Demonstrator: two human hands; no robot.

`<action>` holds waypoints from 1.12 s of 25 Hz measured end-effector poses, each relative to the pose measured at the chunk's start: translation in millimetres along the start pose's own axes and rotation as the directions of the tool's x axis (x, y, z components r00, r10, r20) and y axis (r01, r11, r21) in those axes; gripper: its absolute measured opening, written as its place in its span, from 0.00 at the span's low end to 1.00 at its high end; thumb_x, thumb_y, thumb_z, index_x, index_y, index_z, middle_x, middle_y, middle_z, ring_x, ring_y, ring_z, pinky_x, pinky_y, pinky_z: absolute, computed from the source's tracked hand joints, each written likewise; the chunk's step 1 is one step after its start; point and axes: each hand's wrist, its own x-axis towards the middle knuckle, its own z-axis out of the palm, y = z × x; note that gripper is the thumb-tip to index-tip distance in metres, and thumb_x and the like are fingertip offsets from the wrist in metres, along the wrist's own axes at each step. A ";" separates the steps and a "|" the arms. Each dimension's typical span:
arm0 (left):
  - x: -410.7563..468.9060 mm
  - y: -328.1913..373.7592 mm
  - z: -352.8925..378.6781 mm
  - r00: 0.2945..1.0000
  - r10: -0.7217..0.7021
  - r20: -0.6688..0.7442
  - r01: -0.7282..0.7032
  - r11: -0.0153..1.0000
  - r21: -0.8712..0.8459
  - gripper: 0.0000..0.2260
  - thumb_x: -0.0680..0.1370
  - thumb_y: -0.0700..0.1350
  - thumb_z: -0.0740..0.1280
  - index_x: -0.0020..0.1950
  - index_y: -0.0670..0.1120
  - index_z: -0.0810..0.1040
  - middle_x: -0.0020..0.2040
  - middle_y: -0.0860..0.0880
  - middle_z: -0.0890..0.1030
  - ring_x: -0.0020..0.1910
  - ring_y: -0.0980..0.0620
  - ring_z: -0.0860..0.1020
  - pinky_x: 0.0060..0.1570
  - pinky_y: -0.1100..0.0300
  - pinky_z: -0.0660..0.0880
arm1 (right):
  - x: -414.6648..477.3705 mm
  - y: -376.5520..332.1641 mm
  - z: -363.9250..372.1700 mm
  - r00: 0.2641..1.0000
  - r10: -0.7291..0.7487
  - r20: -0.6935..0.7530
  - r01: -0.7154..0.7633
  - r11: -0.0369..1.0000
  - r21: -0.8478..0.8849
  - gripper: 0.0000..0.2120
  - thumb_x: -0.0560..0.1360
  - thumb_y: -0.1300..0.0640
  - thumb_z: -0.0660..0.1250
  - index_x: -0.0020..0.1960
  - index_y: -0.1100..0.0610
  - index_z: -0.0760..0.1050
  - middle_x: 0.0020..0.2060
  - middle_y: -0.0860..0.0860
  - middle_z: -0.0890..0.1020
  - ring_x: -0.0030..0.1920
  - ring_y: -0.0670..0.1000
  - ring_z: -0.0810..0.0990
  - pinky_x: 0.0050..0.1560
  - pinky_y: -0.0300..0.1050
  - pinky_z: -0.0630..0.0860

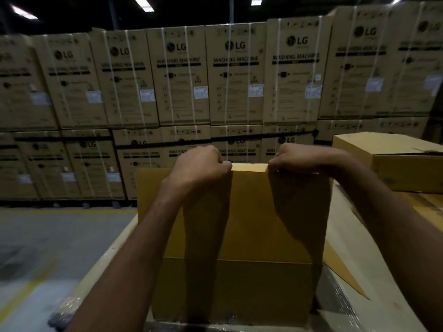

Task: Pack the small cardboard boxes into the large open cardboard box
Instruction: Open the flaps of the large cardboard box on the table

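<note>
A plain brown cardboard box (249,212) stands right in front of me, its upper panel raised towards me above a fold line. My left hand (199,164) grips the panel's top edge left of centre, fingers curled over the rim. My right hand (297,159) grips the same edge further right. Both forearms reach up across the box's face and hide parts of it. Another closed cardboard box (393,161) sits at the right on a higher surface. I cannot see inside the box that I hold.
The box rests on a pale surface wrapped in clear plastic film (354,295). A wall of stacked washing-machine cartons (235,75) fills the background. Grey concrete floor with yellow lines (52,240) lies to the left.
</note>
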 end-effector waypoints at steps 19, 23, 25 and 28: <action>-112.0 -26.7 127.6 0.695 0.040 0.718 -0.119 0.991 0.060 0.14 0.79 0.51 0.71 0.63 0.52 0.76 0.54 0.54 0.79 0.54 0.53 0.78 0.49 0.57 0.76 | -12.3 69.0 156.0 0.805 -0.233 0.545 0.398 0.894 -0.206 0.17 0.75 0.61 0.74 0.62 0.49 0.80 0.49 0.46 0.85 0.49 0.39 0.83 0.55 0.43 0.81; -88.2 -38.8 119.8 0.678 0.155 0.719 -0.040 0.984 -0.174 0.10 0.80 0.53 0.70 0.54 0.47 0.81 0.45 0.53 0.85 0.44 0.57 0.83 0.48 0.55 0.81 | 8.7 66.7 138.5 0.771 -0.230 0.594 0.330 0.942 -0.063 0.09 0.78 0.56 0.71 0.58 0.53 0.82 0.48 0.48 0.86 0.50 0.44 0.85 0.56 0.47 0.82; -62.3 -48.6 110.7 0.781 0.149 0.606 0.035 0.959 -0.282 0.09 0.80 0.53 0.70 0.52 0.49 0.81 0.41 0.52 0.87 0.40 0.59 0.85 0.47 0.55 0.83 | 33.7 71.5 131.7 0.836 -0.256 0.485 0.245 0.966 0.086 0.06 0.80 0.57 0.70 0.55 0.55 0.82 0.47 0.51 0.86 0.49 0.47 0.86 0.52 0.47 0.83; -3.3 -67.9 122.2 0.928 0.117 0.354 -0.038 0.974 -0.223 0.07 0.81 0.54 0.68 0.53 0.53 0.81 0.43 0.54 0.86 0.41 0.60 0.84 0.47 0.53 0.83 | 90.9 82.8 139.4 0.962 -0.213 0.172 0.227 0.971 -0.070 0.11 0.81 0.58 0.68 0.63 0.52 0.80 0.55 0.48 0.84 0.57 0.47 0.82 0.54 0.40 0.78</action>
